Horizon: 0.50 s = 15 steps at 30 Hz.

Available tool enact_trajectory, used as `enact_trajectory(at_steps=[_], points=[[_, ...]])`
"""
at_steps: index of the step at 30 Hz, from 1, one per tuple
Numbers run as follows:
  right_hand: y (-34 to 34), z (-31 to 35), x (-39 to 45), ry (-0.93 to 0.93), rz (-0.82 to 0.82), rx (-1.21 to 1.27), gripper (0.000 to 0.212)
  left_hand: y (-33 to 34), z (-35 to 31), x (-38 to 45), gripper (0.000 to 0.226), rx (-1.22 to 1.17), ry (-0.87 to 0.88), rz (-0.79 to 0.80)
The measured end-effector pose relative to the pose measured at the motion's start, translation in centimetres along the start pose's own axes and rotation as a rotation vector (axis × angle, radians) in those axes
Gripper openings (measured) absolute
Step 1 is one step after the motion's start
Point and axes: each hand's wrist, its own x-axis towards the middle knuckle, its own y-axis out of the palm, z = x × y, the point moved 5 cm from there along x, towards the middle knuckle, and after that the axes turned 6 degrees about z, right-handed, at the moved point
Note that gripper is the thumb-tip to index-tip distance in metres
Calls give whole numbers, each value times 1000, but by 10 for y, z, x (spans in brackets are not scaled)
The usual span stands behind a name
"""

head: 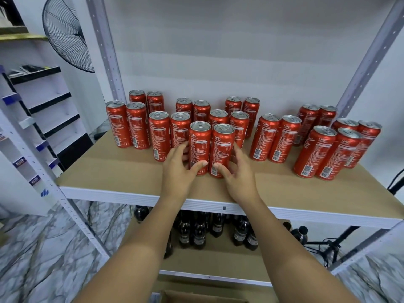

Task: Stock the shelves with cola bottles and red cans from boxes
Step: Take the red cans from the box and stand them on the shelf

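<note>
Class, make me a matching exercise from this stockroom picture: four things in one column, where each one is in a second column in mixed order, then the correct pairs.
Things
1. Two front red aluminium cola cans
2. Dark plastic cola bottles
3. Round black wire-cage fan
4. Open brown cardboard box

Places
A. On the wall, upper left
B. On the lower shelf
C. At the bottom edge of the view
D. Between the left hand and right hand, on the tan upper shelf board

Pairs: 1-D, 2-B, 3-A, 4-C
</note>
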Motion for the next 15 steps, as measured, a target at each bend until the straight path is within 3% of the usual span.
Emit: enact_trajectory(at_steps=[4,6,9,12,15], points=[[2,7,-8,30,3,24,92,-1,2,-10,69,5,-29,-47],[-2,14,-21,50,-76,-56,92,-4,-2,-24,59,20,-38,-124],[-7,25,-53,-9,-200,-164,65,-3,-19,-58,33,-95,70,-154],[-4,23,-87,-114,-166,-131,43,11,-20,-95,24,-122,153,-72],[3,-7,-119,-84,-116,-148,34,32,15,-125,22,-97,82,0]])
